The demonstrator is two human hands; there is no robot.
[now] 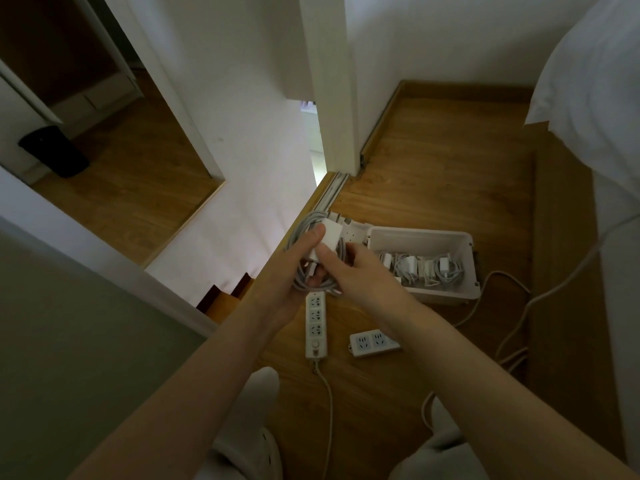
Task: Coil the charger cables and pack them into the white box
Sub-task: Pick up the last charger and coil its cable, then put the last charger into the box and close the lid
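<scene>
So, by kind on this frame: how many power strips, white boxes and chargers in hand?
power strips: 2 (long power strip, short power strip)
white box: 1
charger with coiled cable, gripped by left hand and right hand: 1
Total: 4
The packed chargers in the box overlap too much to count.

Grey cable (300, 233) in a loose coil, white charger brick (331, 233) on top, frame centre. White box (419, 241) just right, open-topped, holding several coiled chargers (414, 268).

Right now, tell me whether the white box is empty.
No: several coiled chargers already lie inside the white box.
</scene>
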